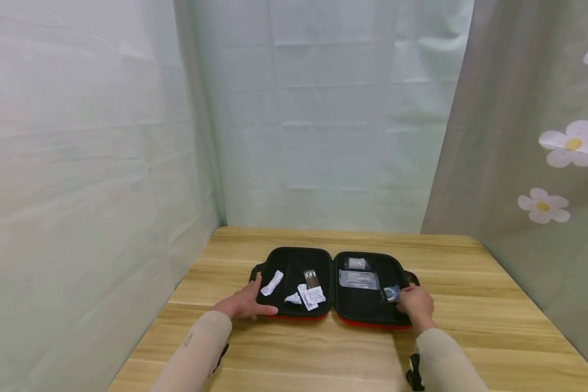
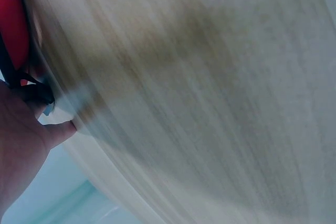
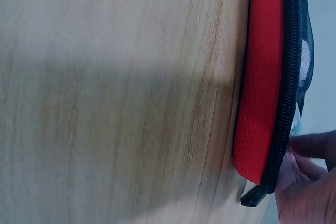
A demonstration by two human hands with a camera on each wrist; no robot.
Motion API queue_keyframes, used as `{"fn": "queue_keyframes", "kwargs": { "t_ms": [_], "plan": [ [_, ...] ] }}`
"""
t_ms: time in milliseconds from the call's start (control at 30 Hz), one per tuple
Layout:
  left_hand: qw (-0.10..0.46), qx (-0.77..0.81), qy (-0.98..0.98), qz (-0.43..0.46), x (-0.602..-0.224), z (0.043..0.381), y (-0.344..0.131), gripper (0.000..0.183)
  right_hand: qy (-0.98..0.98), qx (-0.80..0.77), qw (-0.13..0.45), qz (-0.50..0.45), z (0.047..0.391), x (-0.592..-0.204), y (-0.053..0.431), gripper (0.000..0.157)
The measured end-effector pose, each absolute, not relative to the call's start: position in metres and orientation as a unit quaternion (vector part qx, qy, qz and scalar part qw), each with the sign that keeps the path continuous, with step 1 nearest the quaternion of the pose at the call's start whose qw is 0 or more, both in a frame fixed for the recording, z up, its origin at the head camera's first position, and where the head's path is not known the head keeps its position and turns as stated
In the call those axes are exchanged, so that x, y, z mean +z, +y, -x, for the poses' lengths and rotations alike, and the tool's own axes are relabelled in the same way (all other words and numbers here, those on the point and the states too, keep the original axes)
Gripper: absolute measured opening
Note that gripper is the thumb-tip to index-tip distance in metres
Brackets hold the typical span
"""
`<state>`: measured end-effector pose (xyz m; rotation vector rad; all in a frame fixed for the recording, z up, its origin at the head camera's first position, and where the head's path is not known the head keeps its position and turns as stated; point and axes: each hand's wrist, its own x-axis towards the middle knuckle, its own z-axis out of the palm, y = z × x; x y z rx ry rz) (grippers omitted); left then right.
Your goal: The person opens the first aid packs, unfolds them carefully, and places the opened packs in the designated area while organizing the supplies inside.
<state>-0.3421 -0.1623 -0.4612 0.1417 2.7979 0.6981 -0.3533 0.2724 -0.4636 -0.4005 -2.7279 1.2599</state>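
Note:
A first-aid case, red outside and black inside, lies unfolded on the table, with its left half [image 1: 299, 258] and right half [image 1: 367, 311] spread flat. My left hand [image 1: 247, 302] rests at the left half's outer edge by the handle, thumb stretched along the front corner. In the left wrist view only part of that hand [image 2: 23, 145] shows, beside a black strap [image 2: 34, 92]. At the right half's outer edge, my right hand [image 1: 416, 305] pinches a small clear packet [image 1: 391, 294] with something blue and white inside. The right wrist view shows its curled fingers [image 3: 312, 145] above the zipper [image 3: 281, 114].
Crumpled white wrappers [image 1: 272, 283], flat white packets [image 1: 314, 296] and brown-tinted vials or swabs [image 1: 311, 279] lie in the left half. A white roll [image 1: 356, 263] and a clear pouch [image 1: 359, 280] sit in the right. Pale curtains [image 1: 323, 136] surround the wooden table [image 1: 313, 354].

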Motion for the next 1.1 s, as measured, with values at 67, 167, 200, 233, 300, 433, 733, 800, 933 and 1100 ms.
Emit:
{"fn": "queue_keyframes", "kwargs": {
  "t_ms": [67,167,200,233,300,433,733,800,933,1100],
  "plan": [
    [0.127,0.239,0.961,-0.05,-0.462,0.342,-0.163,0.124,-0.902,0.411,0.04,0.122,0.354,-0.463,0.273,0.026],
    [0.126,0.24,0.961,-0.051,-0.462,0.342,-0.163,0.123,-0.912,0.396,0.028,0.104,0.354,-0.464,0.273,0.024],
    [0.125,0.241,0.961,-0.052,-0.463,0.342,-0.164,0.123,-0.912,0.397,0.026,0.096,0.354,-0.464,0.273,0.023],
    [0.126,0.241,0.961,-0.051,-0.464,0.343,-0.164,0.123,-0.913,0.398,0.024,0.087,0.354,-0.464,0.273,0.023],
    [0.124,0.241,0.961,-0.052,-0.464,0.342,-0.164,0.124,-0.911,0.406,0.017,0.071,0.353,-0.463,0.273,0.023],
    [0.124,0.242,0.961,-0.052,-0.464,0.342,-0.165,0.125,-0.915,0.4,0.016,0.048,0.353,-0.463,0.273,0.022],
    [0.123,0.239,0.962,-0.053,-0.461,0.339,-0.164,0.122,-0.899,0.435,0.022,0.045,0.361,-0.473,0.268,0.027],
    [0.124,0.239,0.962,-0.053,-0.46,0.339,-0.164,0.122,-0.883,0.468,0.006,0.045,0.363,-0.476,0.264,0.027],
    [0.124,0.239,0.962,-0.053,-0.46,0.339,-0.163,0.123,-0.86,0.509,-0.013,0.043,0.366,-0.48,0.257,0.039],
    [0.126,0.237,0.962,-0.056,-0.459,0.34,-0.162,0.121,-0.816,0.575,-0.034,0.049,0.367,-0.483,0.25,0.044]
  ]
}}
